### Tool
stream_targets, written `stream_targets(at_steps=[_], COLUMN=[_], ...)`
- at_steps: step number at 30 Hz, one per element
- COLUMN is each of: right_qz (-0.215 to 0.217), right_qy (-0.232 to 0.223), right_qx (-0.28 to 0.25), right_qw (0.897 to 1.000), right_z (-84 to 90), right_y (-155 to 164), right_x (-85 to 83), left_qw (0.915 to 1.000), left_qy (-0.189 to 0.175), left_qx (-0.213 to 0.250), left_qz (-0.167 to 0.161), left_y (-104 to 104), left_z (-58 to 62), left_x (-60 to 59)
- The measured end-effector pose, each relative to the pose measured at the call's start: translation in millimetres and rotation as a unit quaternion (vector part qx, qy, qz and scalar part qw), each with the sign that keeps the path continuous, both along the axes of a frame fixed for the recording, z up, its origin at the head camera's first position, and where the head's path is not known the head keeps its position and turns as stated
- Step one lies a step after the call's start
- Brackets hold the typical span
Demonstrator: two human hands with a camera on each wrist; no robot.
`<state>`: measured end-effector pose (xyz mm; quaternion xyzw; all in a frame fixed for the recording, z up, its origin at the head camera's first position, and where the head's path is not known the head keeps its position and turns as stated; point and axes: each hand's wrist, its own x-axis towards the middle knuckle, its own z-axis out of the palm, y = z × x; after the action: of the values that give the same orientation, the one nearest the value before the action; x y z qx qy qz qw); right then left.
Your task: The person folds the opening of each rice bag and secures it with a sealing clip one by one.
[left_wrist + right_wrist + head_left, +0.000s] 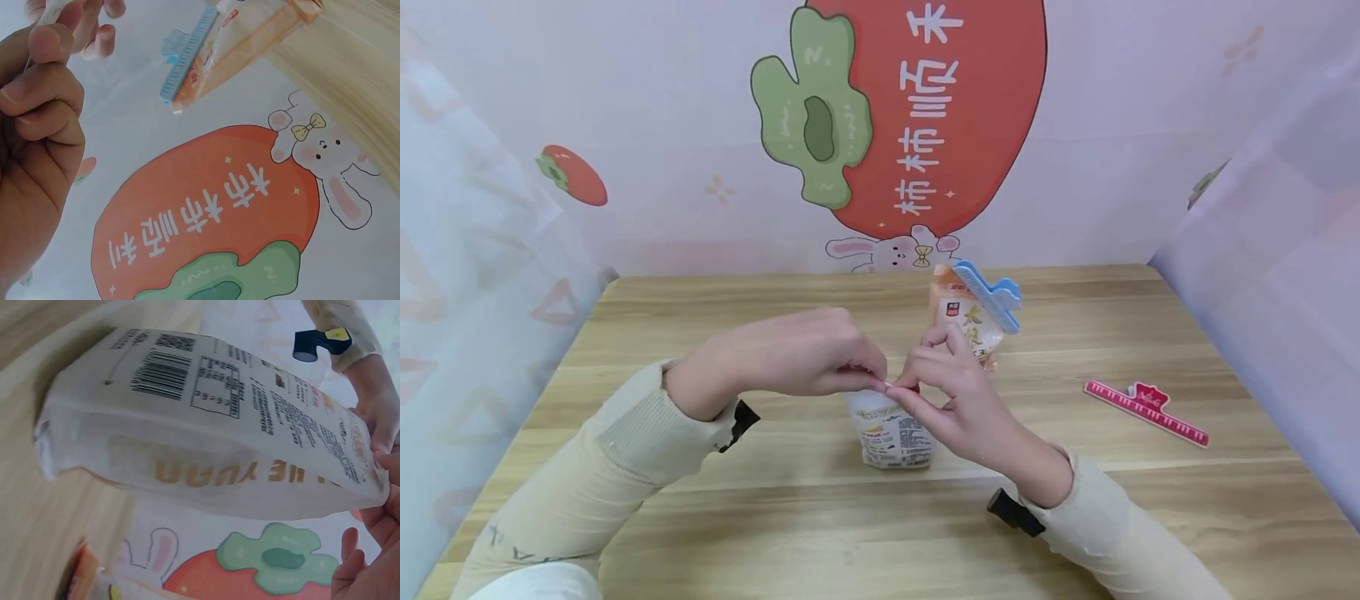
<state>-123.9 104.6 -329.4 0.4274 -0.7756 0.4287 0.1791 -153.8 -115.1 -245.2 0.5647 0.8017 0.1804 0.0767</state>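
Note:
A white snack bag (891,433) with printed text and a barcode stands upright on the wooden table (775,517), near its middle. My left hand (868,379) and right hand (906,387) meet over it, and each pinches the bag's top edge between thumb and fingers. The right wrist view shows the white snack bag (212,425) from below, with fingertips (381,462) on its top end. In the left wrist view my left hand (37,119) is curled, pinching a white edge at the upper left.
Just behind my hands stands an orange snack bag (972,325) closed with a blue clip (992,296). A pink-red ruler-shaped clip (1146,410) lies on the table to the right. Printed curtain walls enclose the back and both sides.

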Motion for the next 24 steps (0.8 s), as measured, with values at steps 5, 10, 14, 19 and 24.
stream_targets(at_steps=[5, 10, 14, 19, 24], right_qz=[-0.018, -0.029, -0.033, -0.056, -0.075], right_qy=[-0.012, 0.015, 0.052, 0.090, 0.104], right_qx=[-0.005, 0.007, 0.037, 0.071, 0.077], right_qw=[1.000, 0.999, 0.997, 0.992, 0.989], right_z=[-9.5, -15.0, -15.7, -16.0, -14.7], right_y=[9, 19, 21, 22, 22], right_x=[3.9, 4.6, 3.7, 3.8, 4.0], left_qw=[0.9999, 0.9997, 0.9993, 0.9983, 0.9938], left_qy=[0.009, 0.021, 0.036, 0.057, 0.101], left_qx=[-0.001, 0.004, 0.006, 0.016, 0.027], left_qz=[-0.007, -0.011, -0.010, -0.003, 0.037], left_y=[0, 1, 0, 1, 0], left_z=[-0.2, -1.6, -1.2, -2.1, -3.7], left_x=[-1.2, -2.2, -2.3, -1.6, 3.9])
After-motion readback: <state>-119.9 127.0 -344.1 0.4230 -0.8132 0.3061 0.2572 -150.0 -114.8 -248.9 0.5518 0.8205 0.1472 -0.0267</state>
